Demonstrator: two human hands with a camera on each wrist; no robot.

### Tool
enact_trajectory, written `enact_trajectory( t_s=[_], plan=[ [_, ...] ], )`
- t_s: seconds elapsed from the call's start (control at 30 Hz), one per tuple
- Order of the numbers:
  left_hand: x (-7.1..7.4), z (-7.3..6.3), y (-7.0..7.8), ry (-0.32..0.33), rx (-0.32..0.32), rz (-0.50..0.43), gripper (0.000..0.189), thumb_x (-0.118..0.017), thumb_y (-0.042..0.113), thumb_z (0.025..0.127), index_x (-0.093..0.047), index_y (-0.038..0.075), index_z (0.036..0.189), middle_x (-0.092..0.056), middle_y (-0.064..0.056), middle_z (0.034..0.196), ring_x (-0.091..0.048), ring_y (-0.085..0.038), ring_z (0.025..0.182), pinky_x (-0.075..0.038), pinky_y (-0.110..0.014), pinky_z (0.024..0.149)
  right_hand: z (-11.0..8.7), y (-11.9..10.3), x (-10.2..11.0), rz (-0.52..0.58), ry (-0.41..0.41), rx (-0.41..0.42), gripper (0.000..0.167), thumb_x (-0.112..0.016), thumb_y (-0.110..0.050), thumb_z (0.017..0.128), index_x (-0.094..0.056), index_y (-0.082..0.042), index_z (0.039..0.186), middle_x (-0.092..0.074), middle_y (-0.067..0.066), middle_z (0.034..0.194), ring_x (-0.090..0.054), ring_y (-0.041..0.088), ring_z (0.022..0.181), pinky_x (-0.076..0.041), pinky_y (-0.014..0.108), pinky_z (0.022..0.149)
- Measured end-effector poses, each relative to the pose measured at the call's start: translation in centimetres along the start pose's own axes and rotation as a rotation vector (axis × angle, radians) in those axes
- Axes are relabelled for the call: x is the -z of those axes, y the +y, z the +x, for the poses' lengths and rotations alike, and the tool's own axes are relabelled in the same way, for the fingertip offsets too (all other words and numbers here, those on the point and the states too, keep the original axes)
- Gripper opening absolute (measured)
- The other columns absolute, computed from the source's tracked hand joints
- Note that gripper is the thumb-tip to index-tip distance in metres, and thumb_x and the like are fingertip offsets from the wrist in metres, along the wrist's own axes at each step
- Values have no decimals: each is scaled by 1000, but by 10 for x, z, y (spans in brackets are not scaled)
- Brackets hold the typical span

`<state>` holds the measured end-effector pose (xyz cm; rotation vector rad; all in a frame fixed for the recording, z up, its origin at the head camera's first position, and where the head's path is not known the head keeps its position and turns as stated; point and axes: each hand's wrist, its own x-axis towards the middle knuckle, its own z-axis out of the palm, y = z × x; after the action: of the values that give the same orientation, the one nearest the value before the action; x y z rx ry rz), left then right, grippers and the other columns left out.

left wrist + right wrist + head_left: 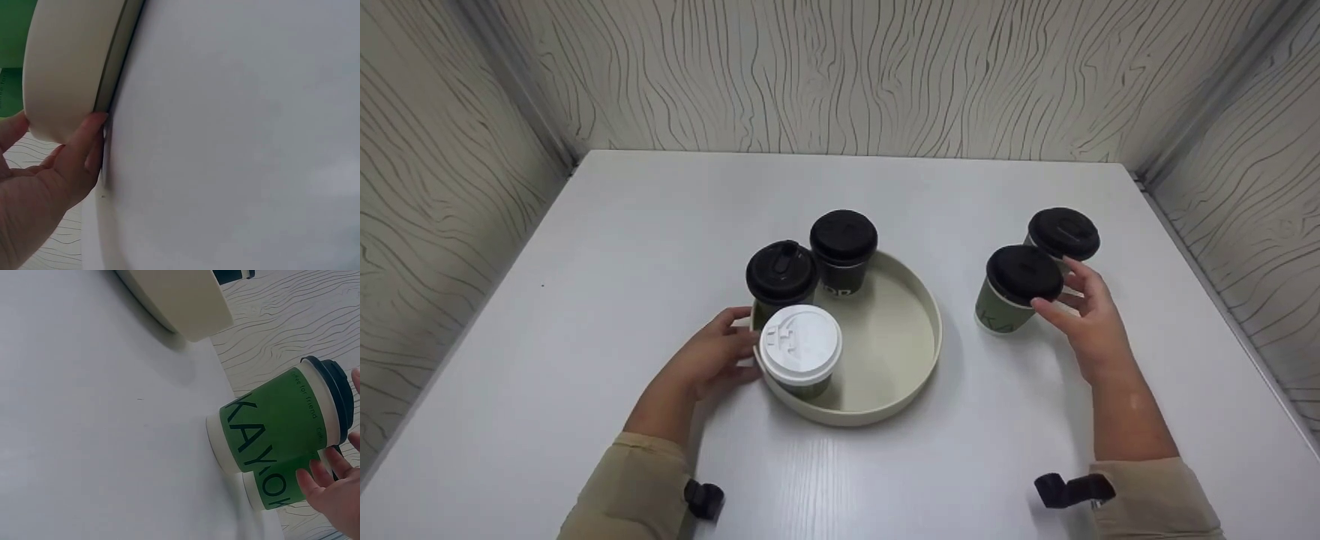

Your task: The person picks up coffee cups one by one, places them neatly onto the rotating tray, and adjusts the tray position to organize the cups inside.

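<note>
My left hand (718, 352) grips the left side of a round cream tray (904, 401); the left wrist view has the thumb at the upper rim and fingers (84, 138) at the bottom edge. Inside the tray stand a white-lidded paper cup (801, 345), a cup with a black spouted lid (782, 274) and a dark cup with a plain black lid (844, 240). To the right, my right hand (1091, 322) reaches beside a green black-lidded paper cup (1005, 300), its fingers spread and its thumb right at the lid. Behind it stands another green black-lidded cup (1063, 232), partly hidden.
The white table (660, 210) carries everything, with wood-grain patterned panels (855, 75) at its back and sides. A stretch of tabletop separates the tray from the two green cups at the right.
</note>
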<state>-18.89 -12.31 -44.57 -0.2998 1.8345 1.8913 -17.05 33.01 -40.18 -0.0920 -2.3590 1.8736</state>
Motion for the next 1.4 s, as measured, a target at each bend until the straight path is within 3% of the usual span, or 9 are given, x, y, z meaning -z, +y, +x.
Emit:
enact_trajectory(
  t_s=[0.4, 0.73, 0.97, 1.17, 1.4],
  plan=[
    [0, 1, 0, 4, -4, 13, 50, -59, 14, 86, -40, 20, 132, -45, -14, 124, -59, -23, 100, -53, -37, 76, 8, 9, -11, -76, 13, 1, 76, -69, -11, 81, -24, -14, 143, -31, 5, 130, -37, 14, 105, -41, 13, 79],
    [1, 0, -1, 6, -8, 37, 50, -59, 15, 86, -40, 22, 132, -45, -13, 124, -59, -23, 101, -53, -37, 77, 14, 15, -19, -86, 78, -5, 86, -74, -12, 76, -20, -17, 142, -30, 5, 135, -34, 15, 110, -28, 35, 93],
    [1, 0, -1, 16, -13, 54, 51, -58, 15, 86, -40, 21, 133, -45, -14, 125, -58, -23, 102, -53, -36, 76, 14, 16, -24, -67, 120, -6, 84, -76, -12, 74, -23, -18, 139, -31, 3, 135, -34, 16, 112, -31, 29, 91],
    [2, 0, -1, 22, -14, 55, 49, -57, 13, 87, -41, 21, 132, -45, -13, 125, -58, -23, 102, -53, -37, 76, 15, 16, -24, -53, 124, 9, 84, -77, -13, 73, -24, -18, 138, -30, 5, 136, -32, 17, 117, -27, 37, 98],
    [2, 2, -2, 27, -11, 45, 48, -56, 12, 87, -41, 21, 132, -46, -13, 126, -58, -24, 102, -53, -38, 76, 16, 17, -25, 4, 141, 26, 80, -77, -7, 72, -28, -18, 134, -34, 3, 133, -33, 16, 116, -25, 37, 98]
  ],
)
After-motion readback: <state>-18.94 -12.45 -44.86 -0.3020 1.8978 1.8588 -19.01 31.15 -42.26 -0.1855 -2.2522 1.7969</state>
